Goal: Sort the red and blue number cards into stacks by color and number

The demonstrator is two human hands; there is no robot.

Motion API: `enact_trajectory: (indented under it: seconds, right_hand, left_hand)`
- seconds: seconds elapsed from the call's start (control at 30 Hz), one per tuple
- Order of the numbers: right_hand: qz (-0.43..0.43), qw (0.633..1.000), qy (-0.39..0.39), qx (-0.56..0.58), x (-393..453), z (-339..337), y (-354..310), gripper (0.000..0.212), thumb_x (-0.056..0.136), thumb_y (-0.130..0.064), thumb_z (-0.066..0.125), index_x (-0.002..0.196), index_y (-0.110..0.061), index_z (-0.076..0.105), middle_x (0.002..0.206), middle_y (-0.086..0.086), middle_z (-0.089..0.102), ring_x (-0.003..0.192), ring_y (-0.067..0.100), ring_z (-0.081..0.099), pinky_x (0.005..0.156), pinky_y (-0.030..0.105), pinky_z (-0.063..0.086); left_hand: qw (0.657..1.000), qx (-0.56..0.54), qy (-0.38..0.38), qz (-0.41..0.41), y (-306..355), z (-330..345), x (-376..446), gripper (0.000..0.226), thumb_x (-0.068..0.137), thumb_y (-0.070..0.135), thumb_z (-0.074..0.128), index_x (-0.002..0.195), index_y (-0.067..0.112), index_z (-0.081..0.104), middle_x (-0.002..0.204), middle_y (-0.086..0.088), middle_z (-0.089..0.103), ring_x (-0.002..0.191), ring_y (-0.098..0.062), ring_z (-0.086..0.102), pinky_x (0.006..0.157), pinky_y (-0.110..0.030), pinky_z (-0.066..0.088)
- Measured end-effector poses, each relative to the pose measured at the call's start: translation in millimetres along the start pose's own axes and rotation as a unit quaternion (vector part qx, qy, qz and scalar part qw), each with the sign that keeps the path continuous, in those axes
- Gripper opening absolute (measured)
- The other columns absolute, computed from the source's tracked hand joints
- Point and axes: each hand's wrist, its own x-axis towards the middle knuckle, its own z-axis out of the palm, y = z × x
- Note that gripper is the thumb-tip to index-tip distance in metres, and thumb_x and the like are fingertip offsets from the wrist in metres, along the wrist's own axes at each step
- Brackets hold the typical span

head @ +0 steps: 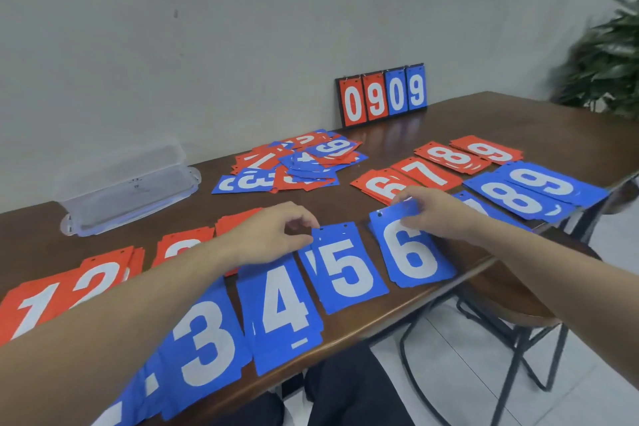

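Along the counter's (pixel 518 121) near edge lie blue stacks — the blue 3 stack (pixel 204 339), the blue 4 stack (pixel 283 315), the blue 5 stack (pixel 345 273) and the blue 6 stack (pixel 411 249). The left hand (pixel 273 235) has its fingers curled, thumb and forefinger pinching the top corner of the blue 5 stack. The right hand (pixel 435 211) rests with bent fingers on the upper edge of the top card of the blue 6 stack; whether it grips or only presses is hard to tell. Behind the left forearm sit the red 1 stack (pixel 31 308) and the red 2 stack (pixel 103 273), with more red cards partly hidden by the arm. Toward the right edge lie the red 6 stack (pixel 380 183), red 7 stack (pixel 428 173), red 8 stack (pixel 453 157) and red 9 stack (pixel 487 149), with the blue 8 stack (pixel 511 201) and blue 9 stack (pixel 546 181) just in front of them. Mid-counter is a mixed pile of unsorted cards (pixel 290 162). At the far left stands a clear plastic container (pixel 128 187) — its contents cannot be made out. At the far edge a scoreboard (pixel 382 95) reading 0909 leans by the wall.
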Motion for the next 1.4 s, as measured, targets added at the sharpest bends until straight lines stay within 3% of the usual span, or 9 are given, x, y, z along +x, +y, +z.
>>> enact_trajectory:
  seconds: [0.13, 0.2, 0.27, 0.4, 0.6, 0.77, 0.97, 1.17, 1.4]
  right_hand:
    - [0.0, 0.998, 0.005, -0.067, 10.4, 9.4, 8.8, 0.038, 0.079, -0.031, 0.082, 0.103, -0.045, 0.056, 0.113, -0.009, 0.06, 0.111, 0.018, 0.051, 0.093, 0.04, 0.049]
    - [-0.005, 0.997, 0.026, -0.069, 18.7, 9.9, 9.3, 0.037, 0.077, -0.036, 0.082, 0.096, -0.049, 0.053, 0.122, -0.006, 0.059, 0.118, 0.022, 0.049, 0.099, 0.047, 0.047]
    - [-0.016, 0.998, 0.047, -0.038, 29.4, 8.7, 8.4, 0.032, 0.083, -0.031, 0.078, 0.095, -0.047, 0.054, 0.121, -0.008, 0.06, 0.118, 0.019, 0.051, 0.097, 0.04, 0.048]
    - [-0.034, 0.996, 0.081, 0.008, 60.8, 8.0, 0.7, 0.015, 0.093, -0.026, 0.068, 0.105, -0.031, 0.061, 0.113, -0.008, 0.061, 0.102, 0.01, 0.056, 0.071, 0.016, 0.043]
    - [-0.047, 0.996, 0.075, 0.03, 116.9, 21.9, -18.4, 0.009, 0.095, -0.022, 0.063, 0.104, -0.026, 0.064, 0.104, -0.011, 0.065, 0.093, 0.005, 0.057, 0.074, 0.012, 0.042]
    - [-0.04, 0.997, 0.055, 0.037, 165.1, 40.3, -34.3, 0.014, 0.093, -0.016, 0.062, 0.102, -0.026, 0.063, 0.098, -0.01, 0.064, 0.094, 0.01, 0.06, 0.09, 0.027, 0.048]
    - [-0.058, 0.997, 0.05, 0.033, 213.6, 56.2, -47.4, 0.021, 0.092, -0.012, 0.06, 0.11, -0.022, 0.063, 0.11, -0.006, 0.065, 0.101, 0.009, 0.058, 0.08, 0.018, 0.04]
    - [-0.057, 0.996, 0.069, -0.006, 254.9, 62.8, -46.7, 0.032, 0.092, -0.017, 0.061, 0.124, -0.019, 0.065, 0.132, 0.002, 0.061, 0.122, 0.016, 0.056, 0.1, 0.028, 0.043]
    - [-0.031, 0.989, 0.114, -0.086, 295.1, 61.2, -39.6, 0.047, 0.098, -0.032, 0.054, 0.142, -0.016, 0.053, 0.149, 0.009, 0.049, 0.139, 0.026, 0.04, 0.113, 0.04, 0.034]
  left_hand:
    - [1.0, 0.002, -0.002, -0.009, -8.3, 2.3, 13.9, 0.018, 0.095, 0.026, 0.067, 0.108, 0.038, 0.064, 0.114, 0.016, 0.058, 0.106, 0.001, 0.055, 0.085, -0.009, 0.041]
    - [1.0, 0.007, 0.007, -0.019, -14.7, 0.7, 21.4, 0.018, 0.095, 0.026, 0.066, 0.11, 0.036, 0.064, 0.116, 0.015, 0.057, 0.108, -0.001, 0.055, 0.089, -0.012, 0.042]
    - [0.999, 0.016, 0.02, -0.028, -22.5, -2.2, 29.7, 0.018, 0.096, 0.027, 0.064, 0.112, 0.035, 0.064, 0.119, 0.015, 0.057, 0.111, -0.003, 0.054, 0.095, -0.02, 0.045]
    - [0.996, 0.0, 0.064, -0.057, -45.1, -12.5, 48.6, 0.018, 0.096, 0.023, 0.064, 0.11, 0.035, 0.062, 0.122, 0.012, 0.058, 0.113, -0.006, 0.055, 0.097, -0.024, 0.045]
    - [0.986, -0.007, 0.121, -0.114, -88.0, -26.6, 76.6, 0.024, 0.096, 0.02, 0.062, 0.12, 0.024, 0.06, 0.123, 0.006, 0.057, 0.112, -0.012, 0.054, 0.092, -0.023, 0.041]
    - [0.968, -0.006, 0.197, -0.153, -128.1, -31.1, 98.3, 0.03, 0.093, 0.021, 0.065, 0.123, 0.019, 0.061, 0.128, -0.001, 0.06, 0.122, -0.02, 0.054, 0.093, -0.026, 0.039]
    - [0.963, 0.055, 0.18, -0.192, -168.3, -39.8, 124.5, 0.055, 0.088, 0.05, 0.068, 0.135, 0.026, 0.052, 0.14, 0.005, 0.054, 0.13, -0.021, 0.047, 0.108, -0.048, 0.038]
    - [0.977, 0.102, 0.086, -0.163, -200.9, -48.7, 137.7, 0.065, 0.088, 0.068, 0.056, 0.144, 0.037, 0.044, 0.151, 0.014, 0.044, 0.14, -0.015, 0.037, 0.115, -0.048, 0.023]
    - [0.973, 0.059, 0.18, -0.133, -204.7, -41.4, 129.9, 0.071, 0.068, 0.079, 0.052, 0.13, 0.044, 0.056, 0.124, 0.021, 0.046, 0.129, -0.011, 0.036, 0.109, -0.036, 0.021]
